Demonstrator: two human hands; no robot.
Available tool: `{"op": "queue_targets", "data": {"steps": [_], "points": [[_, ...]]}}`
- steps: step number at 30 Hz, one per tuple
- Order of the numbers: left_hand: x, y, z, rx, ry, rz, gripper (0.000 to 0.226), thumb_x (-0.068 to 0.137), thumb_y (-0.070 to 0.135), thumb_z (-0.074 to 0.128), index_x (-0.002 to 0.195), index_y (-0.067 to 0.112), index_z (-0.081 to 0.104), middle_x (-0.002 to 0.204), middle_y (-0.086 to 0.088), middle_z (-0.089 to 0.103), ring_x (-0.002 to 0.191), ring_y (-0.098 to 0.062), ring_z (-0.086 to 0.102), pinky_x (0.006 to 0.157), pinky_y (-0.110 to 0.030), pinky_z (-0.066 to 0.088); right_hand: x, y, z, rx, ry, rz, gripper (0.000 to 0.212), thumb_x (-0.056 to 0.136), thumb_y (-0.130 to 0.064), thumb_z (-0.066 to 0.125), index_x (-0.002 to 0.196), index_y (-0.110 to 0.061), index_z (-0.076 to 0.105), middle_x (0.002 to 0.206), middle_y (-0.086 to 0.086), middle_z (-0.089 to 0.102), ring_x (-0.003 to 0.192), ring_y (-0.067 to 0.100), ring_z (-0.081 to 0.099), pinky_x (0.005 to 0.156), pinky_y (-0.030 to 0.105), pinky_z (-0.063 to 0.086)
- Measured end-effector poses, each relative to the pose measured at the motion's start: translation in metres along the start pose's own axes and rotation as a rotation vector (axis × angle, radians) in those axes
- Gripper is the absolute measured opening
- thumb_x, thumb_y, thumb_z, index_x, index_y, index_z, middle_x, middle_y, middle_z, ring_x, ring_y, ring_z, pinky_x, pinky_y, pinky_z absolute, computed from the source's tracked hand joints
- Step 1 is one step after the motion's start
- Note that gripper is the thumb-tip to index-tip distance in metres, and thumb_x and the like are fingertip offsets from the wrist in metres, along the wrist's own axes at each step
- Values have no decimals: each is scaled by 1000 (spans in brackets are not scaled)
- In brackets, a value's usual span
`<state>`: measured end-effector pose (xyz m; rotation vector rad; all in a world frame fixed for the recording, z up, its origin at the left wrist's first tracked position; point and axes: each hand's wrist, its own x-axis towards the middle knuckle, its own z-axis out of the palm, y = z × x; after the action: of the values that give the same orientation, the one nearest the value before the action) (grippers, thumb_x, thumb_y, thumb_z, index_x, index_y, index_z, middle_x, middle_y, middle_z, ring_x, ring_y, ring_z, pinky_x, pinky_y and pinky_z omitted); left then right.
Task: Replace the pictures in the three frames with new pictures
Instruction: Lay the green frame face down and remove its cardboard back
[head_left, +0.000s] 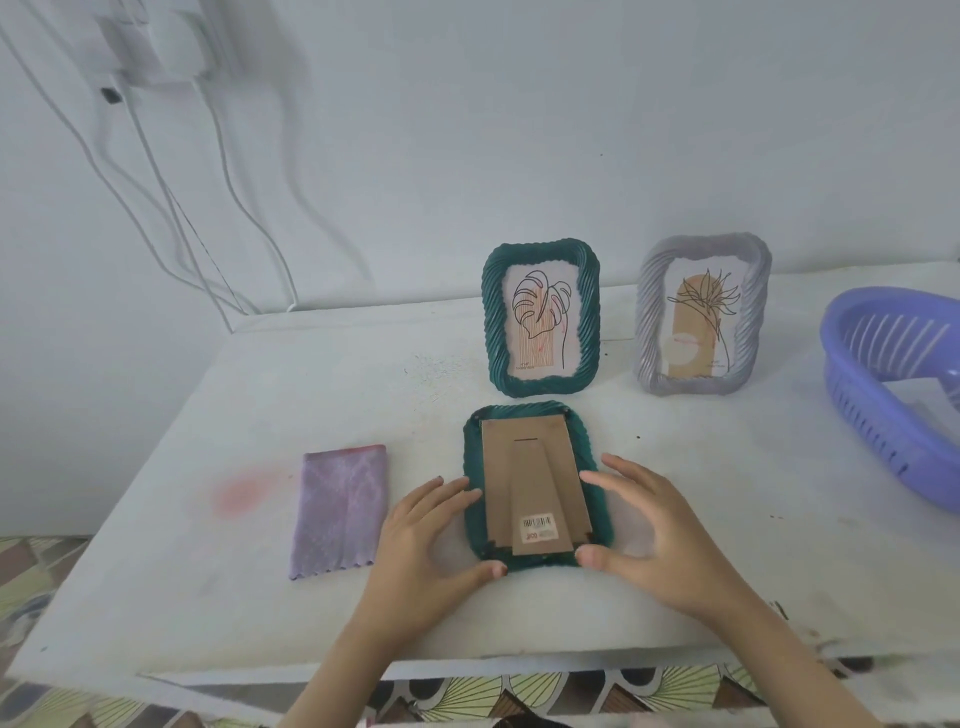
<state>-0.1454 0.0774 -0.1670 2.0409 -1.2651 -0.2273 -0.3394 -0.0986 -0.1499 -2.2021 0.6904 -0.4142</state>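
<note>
We make out no sure words: the barcode sticker (538, 526) on the cardboard back (498, 467) of the face-down frame (519, 410), lower centre, shows only blurred red digits.

The face-down green frame (530, 483) shows its cardboard back; directly behind it stands the upright green frame (542, 318), behind-right the grey frame (702, 314).

Open tabletop (322, 384) around cloth (340, 512); standing green frame (542, 318), grey frame (702, 314) behind; basket (872, 415) right.

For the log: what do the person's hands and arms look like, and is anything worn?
The left hand and right hand are bare, with no gloves, rings, watch or bracelets visible. Both forearms are uncovered, with no sleeves in view. The left thumbnail looks dark, possibly painted.
</note>
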Motion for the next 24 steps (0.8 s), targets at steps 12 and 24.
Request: {"op": "queue_targets", "data": {"steps": [12, 24], "points": [[-7, 6, 1, -54, -20, -39, 29, 66, 36, 79, 85, 48, 61, 132, 34, 36, 133, 2, 26, 107, -21, 17, -14, 12, 14, -6, 102, -25, 36, 58, -61, 60, 94, -56, 58, 128, -35, 36, 122, -10, 30, 99, 23, 21], [-6, 1, 3, 47, -142, 33, 21, 72, 62, 48, 91, 66, 41, 142, 26, 25, 138, -8, 18, 109, -30, 15, -12, 11, 16, -45, 26, -38, 24, 61, -60, 59, 84, -61, 55, 127, -34, 28, 122, 10, 30, 102, 31, 18]]}}
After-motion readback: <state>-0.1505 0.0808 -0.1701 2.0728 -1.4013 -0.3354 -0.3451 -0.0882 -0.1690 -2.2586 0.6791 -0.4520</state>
